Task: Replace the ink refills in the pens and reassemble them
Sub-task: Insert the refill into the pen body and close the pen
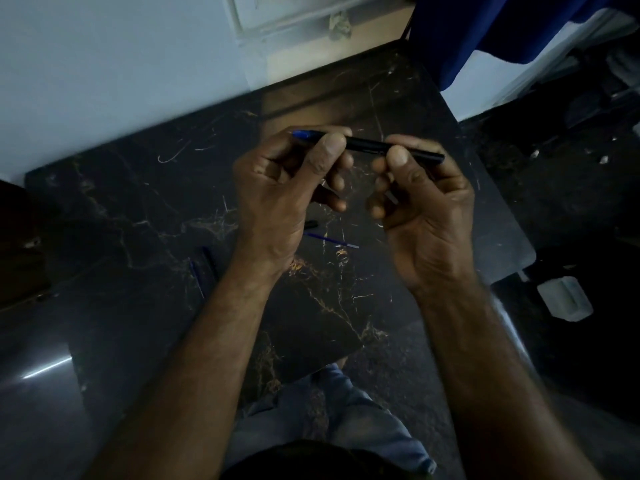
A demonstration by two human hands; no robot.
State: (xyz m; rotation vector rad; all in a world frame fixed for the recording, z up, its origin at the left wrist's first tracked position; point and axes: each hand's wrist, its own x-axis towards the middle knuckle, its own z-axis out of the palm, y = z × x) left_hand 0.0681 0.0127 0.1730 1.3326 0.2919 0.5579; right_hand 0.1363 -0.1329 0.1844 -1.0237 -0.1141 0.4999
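Note:
I hold a dark pen (367,145) level above the black marble table (145,209), its blue end pointing left. My left hand (277,188) pinches the blue end between thumb and fingers. My right hand (422,202) pinches the black barrel's right half. Below my hands a thin blue refill (330,240) lies on the table, with a small black pen part (311,224) just above it. Two more thin blue pieces (202,268) lie left of my left forearm. My hands hide the pen's middle joints.
The table's right edge (485,188) drops to a dark floor, where a translucent plastic container (564,298) stands. A white wall runs behind the table and blue cloth (485,32) hangs at the upper right. My knee in jeans (346,410) shows under the front edge.

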